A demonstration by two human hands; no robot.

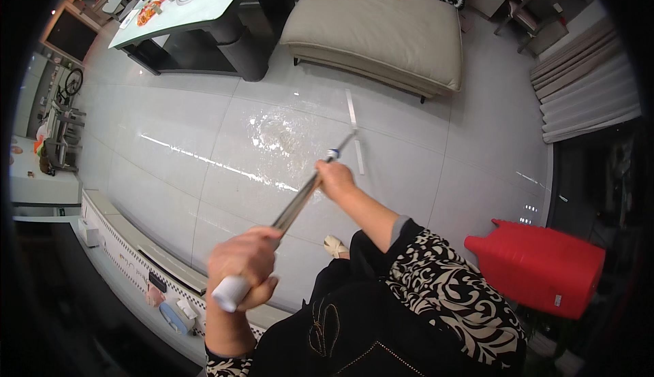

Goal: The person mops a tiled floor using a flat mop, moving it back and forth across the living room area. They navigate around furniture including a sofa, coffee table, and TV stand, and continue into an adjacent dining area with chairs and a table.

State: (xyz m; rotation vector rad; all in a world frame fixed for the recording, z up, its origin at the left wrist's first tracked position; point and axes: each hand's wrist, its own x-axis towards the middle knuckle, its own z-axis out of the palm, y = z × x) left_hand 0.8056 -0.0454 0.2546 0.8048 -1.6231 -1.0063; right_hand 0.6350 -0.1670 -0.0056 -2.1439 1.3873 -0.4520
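Both my hands grip a long-handled floor squeegee, its grey pole slanting away from me to the upper right. My left hand, slightly blurred, is wrapped round the top of the pole, just below its white end cap. Farther down the pole, my right hand is closed near a blue and white collar. The squeegee's thin, pale bar-shaped head lies on the grey tiled floor. Left of the head, a wet-looking patch on the tiles shines with reflected light.
A beige ottoman stands ahead, beside a glass-topped table with clutter on it. To my right are a red plastic chair-like object and curtains. A low white cabinet runs along my left. My light shoe shows below.
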